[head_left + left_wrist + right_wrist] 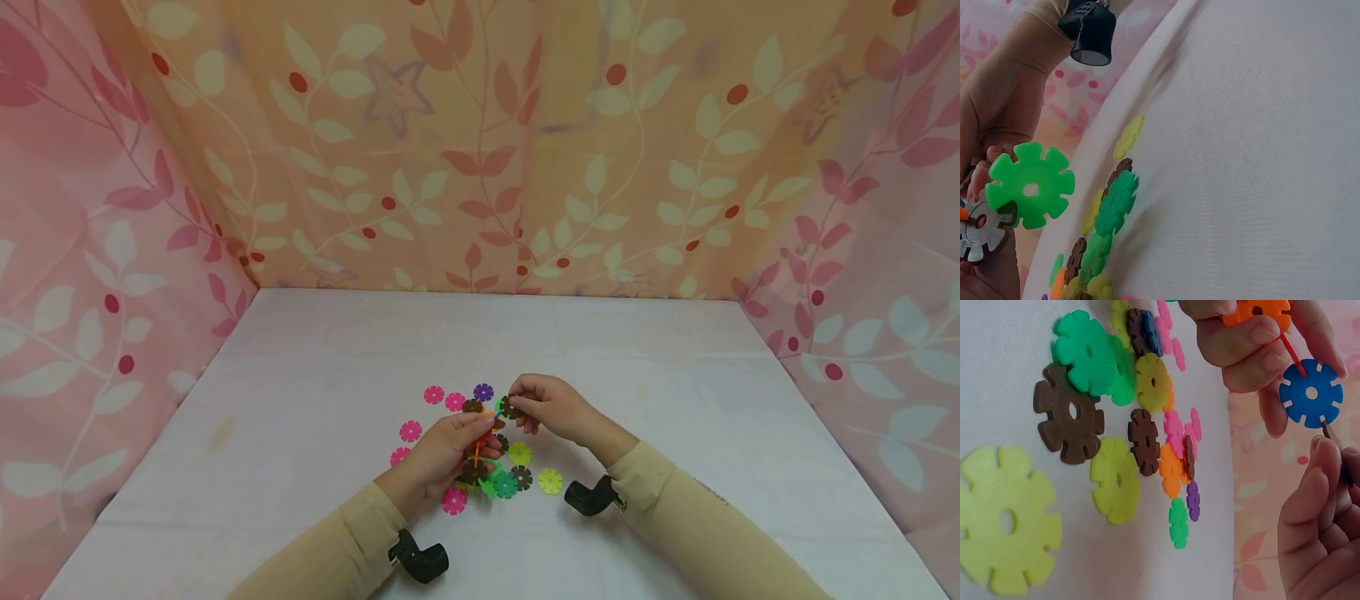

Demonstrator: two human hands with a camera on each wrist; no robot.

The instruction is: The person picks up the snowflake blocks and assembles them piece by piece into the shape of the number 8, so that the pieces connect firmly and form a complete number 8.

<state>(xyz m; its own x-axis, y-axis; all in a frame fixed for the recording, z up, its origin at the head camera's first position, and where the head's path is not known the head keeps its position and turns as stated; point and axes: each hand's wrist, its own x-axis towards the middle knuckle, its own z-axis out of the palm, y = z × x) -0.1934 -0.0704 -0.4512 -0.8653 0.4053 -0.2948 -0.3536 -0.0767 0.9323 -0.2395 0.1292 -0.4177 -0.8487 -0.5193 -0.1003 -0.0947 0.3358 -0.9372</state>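
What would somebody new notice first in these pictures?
Probably the bright notched discs scattered on the white table. Over them, the left hand holds an orange disc and the right hand pinches a brown disc. Behind everything hangs an orange leaf-patterned cloth.

White tabletop [300, 383], leafy orange curtain [487, 150]
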